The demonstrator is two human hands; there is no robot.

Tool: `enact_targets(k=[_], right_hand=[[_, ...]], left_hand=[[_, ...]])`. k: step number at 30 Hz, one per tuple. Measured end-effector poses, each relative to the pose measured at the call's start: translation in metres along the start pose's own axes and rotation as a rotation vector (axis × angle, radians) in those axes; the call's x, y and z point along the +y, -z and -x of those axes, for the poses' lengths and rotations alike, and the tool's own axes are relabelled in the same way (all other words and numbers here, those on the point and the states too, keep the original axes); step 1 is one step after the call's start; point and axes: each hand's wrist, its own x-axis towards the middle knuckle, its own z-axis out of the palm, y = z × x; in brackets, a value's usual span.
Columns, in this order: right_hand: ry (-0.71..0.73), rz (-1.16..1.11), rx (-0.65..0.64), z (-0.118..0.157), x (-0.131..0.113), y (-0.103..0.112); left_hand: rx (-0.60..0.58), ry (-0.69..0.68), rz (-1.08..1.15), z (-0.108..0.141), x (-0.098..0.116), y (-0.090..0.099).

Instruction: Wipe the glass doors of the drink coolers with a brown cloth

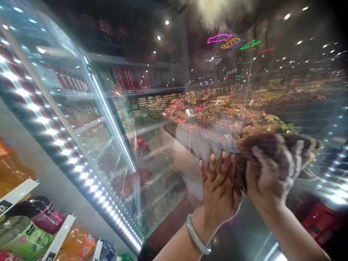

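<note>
A glass door [217,98] of a lit drinks cooler fills the middle, with reflections across it. My left hand [221,185] lies flat against the glass, fingers spread, with a pale bangle [196,235] on the wrist. To its right, my right hand [265,177] presses a dark brown cloth [295,156] with white stripes to the glass. Motion smears this hand and the cloth, and the cloth partly covers its fingers.
Bottles of orange drink [77,243] and green drink [27,232] stand on shelves at the lower left. A bright LED strip [78,168] runs along the cooler's frame. Produce displays [212,112] show in the glass.
</note>
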Motion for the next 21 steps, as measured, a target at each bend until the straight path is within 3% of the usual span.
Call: enact_targets(k=[3, 6, 9, 12, 15, 18, 21], right_hand=[[0.133, -0.018, -0.122, 0.039, 0.007, 0.004], [0.120, -0.018, -0.224, 0.080, 0.032, 0.023], [0.068, -0.017, -0.168, 0.078, 0.045, 0.032], [-0.008, -0.016, -0.074, 0.066, 0.037, 0.021], [0.098, -0.017, -0.159, 0.090, 0.030, 0.016], [0.208, -0.037, -0.307, 0.127, 0.039, 0.026], [0.156, -0.021, -0.198, 0.127, 0.045, 0.030]], left_hand=[[-0.028, -0.083, 0.001, 0.021, 0.005, -0.015], [-0.103, -0.121, -0.033, 0.037, 0.010, -0.024], [-0.140, -0.117, -0.043, 0.044, 0.019, -0.030], [-0.127, -0.093, -0.014, 0.048, 0.023, -0.035], [-0.119, -0.099, 0.032, 0.058, 0.017, -0.038], [-0.149, -0.105, 0.020, 0.072, 0.011, -0.037], [-0.187, -0.108, 0.006, 0.080, 0.009, -0.036]])
